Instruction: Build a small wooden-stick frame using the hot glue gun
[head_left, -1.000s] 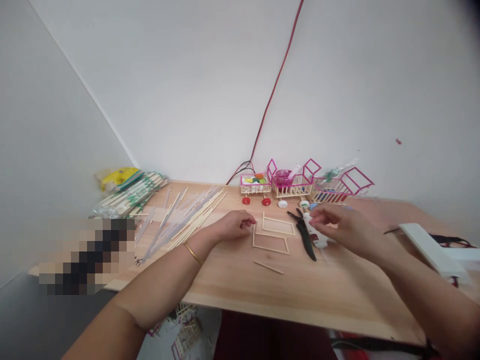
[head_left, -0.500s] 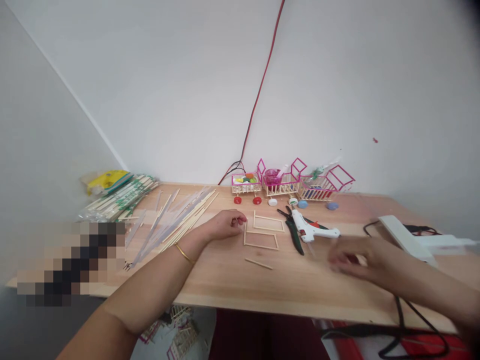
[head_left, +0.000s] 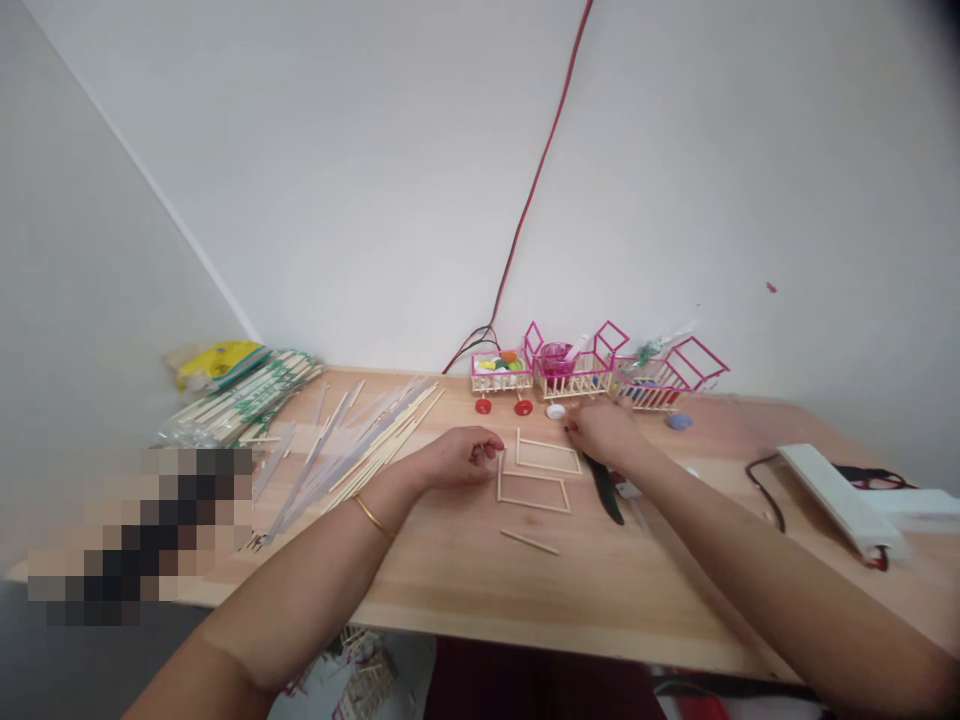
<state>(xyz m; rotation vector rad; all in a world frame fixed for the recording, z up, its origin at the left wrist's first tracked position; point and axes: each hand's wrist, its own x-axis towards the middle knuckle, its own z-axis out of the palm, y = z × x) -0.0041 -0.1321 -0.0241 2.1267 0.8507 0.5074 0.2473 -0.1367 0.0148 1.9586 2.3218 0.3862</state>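
Observation:
My left hand [head_left: 466,456] rests on the table with fingers curled, fingertips at the upper left corner of a thin wooden stick frame [head_left: 534,507]. Whatever is between those fingers is too small to make out. A second stick frame [head_left: 551,467], open on one side, lies just behind it. My right hand [head_left: 606,432] reaches over the dark-handled pliers [head_left: 604,492] and a white glue gun [head_left: 627,487], both partly covered by the hand and forearm. Its fingers bend downward, and what they grip is hidden. One short loose stick [head_left: 530,542] lies nearer the front edge.
Three small stick carts [head_left: 576,385] with pink trim stand along the wall. Long loose sticks [head_left: 390,440] and bagged sticks [head_left: 262,400] lie at left. A white power strip [head_left: 832,500] with a black cable is at right. More stickwork [head_left: 367,680] sits below the table.
My right hand has moved left and away from me, from beside the glue gun to over the gun and pliers. My left hand stays by the frame. The view has shifted slightly.

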